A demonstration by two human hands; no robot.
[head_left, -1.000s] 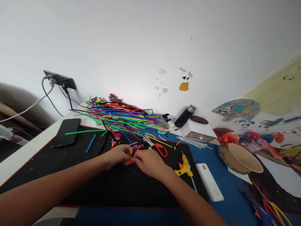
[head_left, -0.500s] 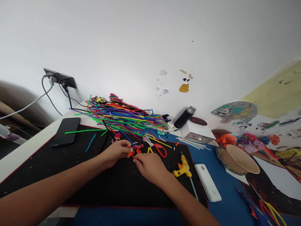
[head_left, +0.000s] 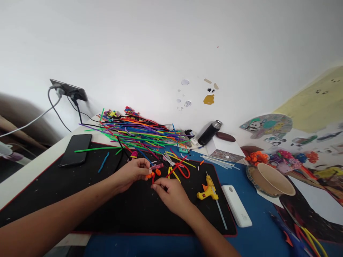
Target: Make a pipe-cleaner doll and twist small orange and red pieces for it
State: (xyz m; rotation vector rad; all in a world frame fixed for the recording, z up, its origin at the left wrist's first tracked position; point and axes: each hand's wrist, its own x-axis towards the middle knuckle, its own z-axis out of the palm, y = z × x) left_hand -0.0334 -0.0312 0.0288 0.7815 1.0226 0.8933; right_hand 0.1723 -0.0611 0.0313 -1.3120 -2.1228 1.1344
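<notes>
My left hand (head_left: 136, 171) is closed in a pinch on a small orange pipe-cleaner piece (head_left: 149, 175). My right hand (head_left: 170, 191) pinches a red pipe cleaner (head_left: 153, 177) that rises to the orange piece; a red length also sticks out behind that hand toward the upper right. Just beyond the fingertips lie an orange curl (head_left: 158, 172) and a pinkish-red tube (head_left: 157, 166). Red-handled scissors (head_left: 183, 170) rest open behind my right hand, beside a yellow-handled tool (head_left: 174, 173) partly covered by it. What the fingertips cover is hidden.
A heap of coloured pipe cleaners (head_left: 139, 132) lies along the wall. On the black mat (head_left: 139, 214) are a yellow glue gun (head_left: 209, 191) and a blue twisted piece (head_left: 103, 162). A phone (head_left: 76, 150), white power bank (head_left: 236, 206), black flask (head_left: 209, 132) and bowl (head_left: 276, 180) stand around.
My right hand has moved slightly down and away from my left, drawing the red pipe cleaner out. More of the red strand and the yellow-handled tool now shows. My left hand has barely moved.
</notes>
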